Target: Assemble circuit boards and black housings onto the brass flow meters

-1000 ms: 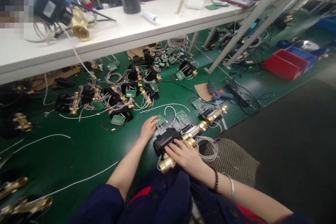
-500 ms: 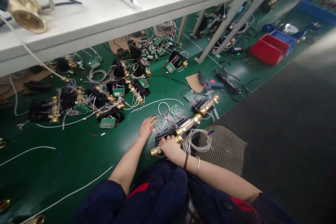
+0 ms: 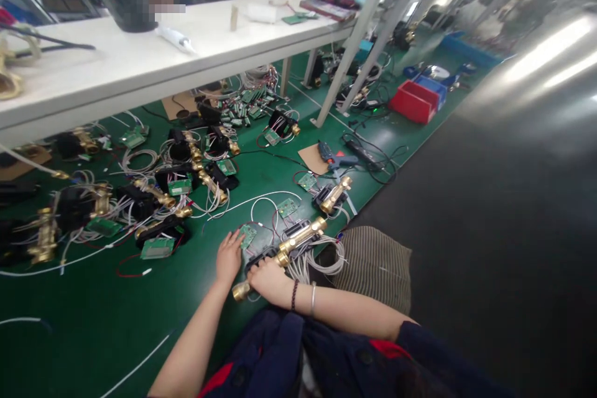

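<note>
My left hand (image 3: pixel 228 258) has its fingertips at the left edge of a small green circuit board (image 3: pixel 249 236), pinching it; the thumb is hard to see. Thin wires run from this board toward a black housing (image 3: pixel 261 256) on a brass pipe fitting (image 3: pixel 241 290). My right hand (image 3: pixel 269 278) is wrapped over that brass fitting, hiding its middle. Just beyond lies a second brass fitting (image 3: pixel 305 233) with a black housing, wired to another green board (image 3: pixel 287 208). Coiled grey cable (image 3: pixel 333 258) hangs by the table's edge.
Several brass fittings with black housings (image 3: pixel 180 183) and boards crowd the left of the green table (image 3: pixel 196 298). A glue gun (image 3: pixel 333 157) lies on cardboard farther back. Red bin (image 3: pixel 413 101) stands near the right edge. A white shelf (image 3: pixel 205 43) spans above; a striped cloth-covered seat (image 3: pixel 377 267) is below.
The view has swung right and up, so the scene sits farther left in the picture. Both hands stay at the same board and brass fitting.
</note>
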A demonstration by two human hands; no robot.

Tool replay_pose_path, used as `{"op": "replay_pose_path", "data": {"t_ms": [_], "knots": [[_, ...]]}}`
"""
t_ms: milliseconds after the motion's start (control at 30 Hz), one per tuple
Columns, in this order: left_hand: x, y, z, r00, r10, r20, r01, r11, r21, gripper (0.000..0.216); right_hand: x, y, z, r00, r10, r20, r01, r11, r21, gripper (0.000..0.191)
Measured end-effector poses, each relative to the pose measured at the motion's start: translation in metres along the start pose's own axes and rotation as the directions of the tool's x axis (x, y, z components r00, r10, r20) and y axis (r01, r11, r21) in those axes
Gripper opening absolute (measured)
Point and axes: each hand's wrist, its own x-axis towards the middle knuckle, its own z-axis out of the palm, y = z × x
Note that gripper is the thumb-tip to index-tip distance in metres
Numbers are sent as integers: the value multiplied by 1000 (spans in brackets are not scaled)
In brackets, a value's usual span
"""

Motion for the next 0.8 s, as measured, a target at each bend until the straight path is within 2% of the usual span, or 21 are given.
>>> {"op": "replay_pose_path", "data": {"t_ms": [200,300,400,500,567,633,700,800], "knots": [[-29,12,-24,994,-108,4,108,994,-32,43,-1,-6,2,995,-74,-63,74,997,-5,8],[-51,21,-33,990,-127,67,131,989,-67,48,1,-7,4,983,-163,-86,162,987,-12,7],[-76,28,-35,980,-133,151,150,983,-104,52,-5,6,0,957,-251,-144,252,968,-15,7],[-96,35,-30,977,-95,189,109,992,-68,51,-28,42,-10,943,-232,-238,240,971,5,23],[-102,41,-24,973,-82,218,82,997,9,48,-48,80,-16,953,-89,-290,103,994,32,38],[-101,50,-18,967,-82,243,60,993,97,45,-66,120,-18,952,74,-298,-62,997,50,44],[-95,62,-14,960,-104,259,61,984,169,42,-76,155,-18,951,152,-268,-146,988,43,41],[-81,86,-10,938,-158,309,86,969,233,40,-81,188,-15,969,130,-210,-131,991,10,24]]}}
